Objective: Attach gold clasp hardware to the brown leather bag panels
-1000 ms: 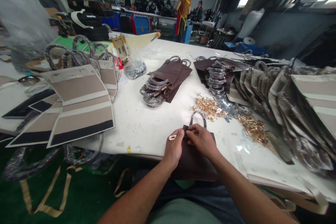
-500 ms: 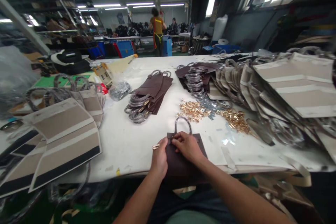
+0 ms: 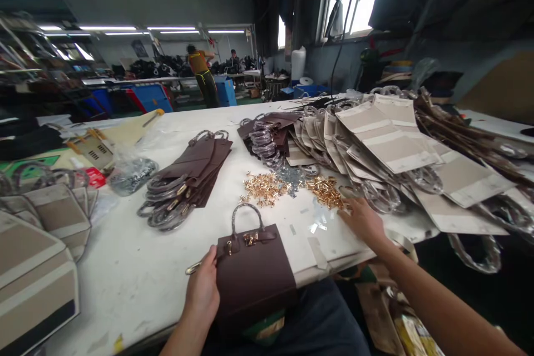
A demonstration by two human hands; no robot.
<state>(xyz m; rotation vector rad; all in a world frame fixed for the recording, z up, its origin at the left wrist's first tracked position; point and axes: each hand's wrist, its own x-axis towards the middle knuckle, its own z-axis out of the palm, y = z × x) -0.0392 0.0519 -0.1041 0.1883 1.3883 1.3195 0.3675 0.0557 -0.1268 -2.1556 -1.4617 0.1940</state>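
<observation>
A dark brown handbag panel (image 3: 254, 275) with a wrapped top handle and gold fittings leans at the table's front edge. My left hand (image 3: 203, 289) grips its left edge, thumb near the top corner. A gold oval metal piece (image 3: 193, 268) sticks out at the left of this hand; how it is held is unclear. My right hand (image 3: 362, 221) is off the panel, fingers stretched out at the right edge of a heap of gold metal fittings (image 3: 325, 192). Whether its fingertips touch a fitting I cannot make out.
A looser pile of gold fittings (image 3: 265, 188) lies behind the panel. Brown panels with wrapped handles (image 3: 196, 164) are stacked left of centre. Beige panels (image 3: 387, 128) are heaped on the right, others (image 3: 33, 267) at the left. A person (image 3: 203, 75) stands far back.
My right hand has left the top of the brown panel and moved right to the gold heap. My left hand still holds the panel. The view has turned right.
</observation>
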